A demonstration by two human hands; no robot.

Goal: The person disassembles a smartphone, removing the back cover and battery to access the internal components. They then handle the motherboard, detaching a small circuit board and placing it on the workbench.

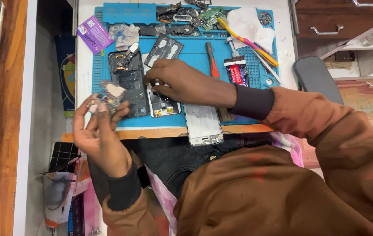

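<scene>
My left hand [101, 135] holds a small circuit board [107, 97] pinched in closed fingers, lifted just off the counter's left edge. My right hand [182, 81] presses down on an opened phone [163, 102] on the blue repair mat [195, 57], fingers curled; can't tell if they grip anything. A black phone frame [129, 83] lies beside it, a loose screen panel [202, 124] near the front edge.

two hands were in view, the left hand [101, 142] at lower left and the right hand [182, 81] at centre. one blue mat [195, 57] covered the tabletop. three opened phone bodies lay on it at centre. one circuit board [107, 97] sat in the left grip. one toothbrush [247, 41], one red-handled tool [212, 65], one white cloth [245, 22] and one purple card [93, 34] lay along the top.
</scene>
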